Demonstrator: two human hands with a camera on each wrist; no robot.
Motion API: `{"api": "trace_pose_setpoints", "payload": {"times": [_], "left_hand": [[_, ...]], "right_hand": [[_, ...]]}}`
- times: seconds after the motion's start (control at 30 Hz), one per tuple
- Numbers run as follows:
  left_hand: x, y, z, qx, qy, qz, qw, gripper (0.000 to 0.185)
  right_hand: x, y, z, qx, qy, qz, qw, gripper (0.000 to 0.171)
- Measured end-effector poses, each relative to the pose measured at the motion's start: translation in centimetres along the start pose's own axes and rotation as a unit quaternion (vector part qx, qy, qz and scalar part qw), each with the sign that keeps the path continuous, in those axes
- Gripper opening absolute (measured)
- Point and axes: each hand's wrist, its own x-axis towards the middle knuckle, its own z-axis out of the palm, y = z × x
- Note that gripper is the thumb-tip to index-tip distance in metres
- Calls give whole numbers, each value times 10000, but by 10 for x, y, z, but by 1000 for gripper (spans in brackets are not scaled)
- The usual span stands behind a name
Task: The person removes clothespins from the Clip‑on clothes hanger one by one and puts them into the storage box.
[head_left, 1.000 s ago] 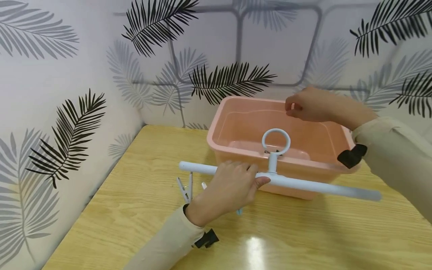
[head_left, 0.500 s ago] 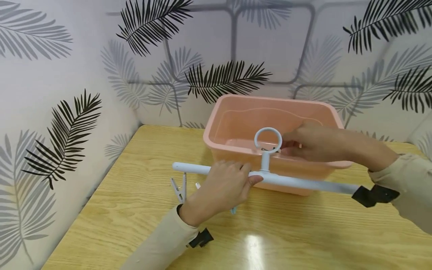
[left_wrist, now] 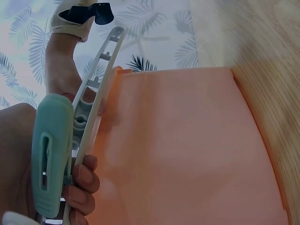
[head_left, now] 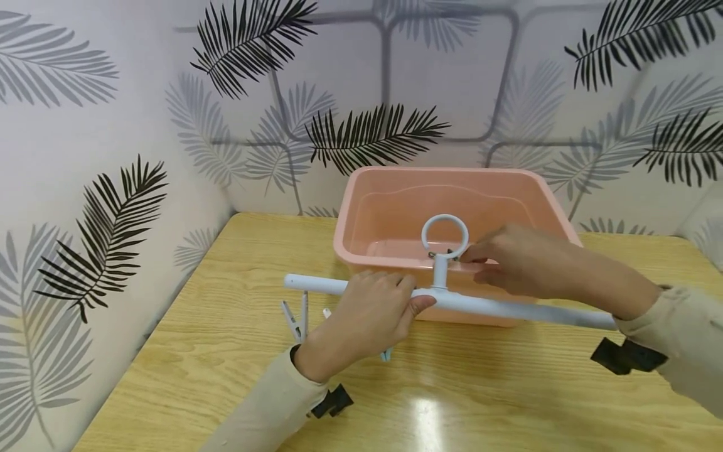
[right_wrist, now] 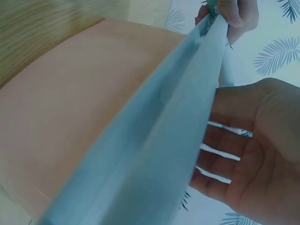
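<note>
At left we see a grey-white clothespin (head_left: 304, 316) just below the end of a pale blue plastic hanger (head_left: 469, 303). The left hand (head_left: 366, 311) curls tightly round its bar, beside a mint clothespin (left_wrist: 51, 154). Behind stands a pink tub (head_left: 395, 204) on the wood-grain table (head_left: 508, 402). The right hand (head_left: 525, 260) is over the tub's near rim; we cannot tell whether its fingertips pinch anything.

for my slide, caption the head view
Left hand gripping a pale hanger, right hand near its hook, a pink tub behind.
</note>
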Motion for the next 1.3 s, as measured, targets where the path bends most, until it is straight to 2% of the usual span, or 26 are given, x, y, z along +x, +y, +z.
{"api": "trace_pose_setpoints", "payload": {"times": [0.1,0.2,0.3,0.4,0.57,0.73,0.87,1.0,1.13,1.3], "left_hand": [[0,1,0,53,109,-5,9999,42],[0,2,-1,98,199,-32,9997,41],[1,2,-2,133,225,-82,9996,40],[2,2,-3,124,167,-141,9997,40],[1,8,-8,39,-60,-222,9997,42],[1,14,-10,86,39,-206,9997,42],[1,15,-12,171,190,-181,9995,43],[3,15,-15,249,407,-111,9988,42],[6,16,-19,411,523,-72,9978,41],[9,18,-25,585,690,-103,9958,43]], "right_hand": [[-6,-10,1,-119,419,244,9988,12],[-19,-22,4,-390,1054,371,9930,6],[-36,-32,10,-703,1528,518,9844,13],[-49,-39,21,-885,1653,651,9801,28],[-53,-45,44,-1158,1603,794,9770,38],[-51,-50,56,-1745,1908,842,9623,50],[-48,-51,57,-2172,2297,595,9468,51],[-44,-49,56,-2506,2808,383,9257,51],[-40,-51,56,-2720,3281,413,9037,50],[-32,-53,59,-2975,3857,630,8711,48]]}}
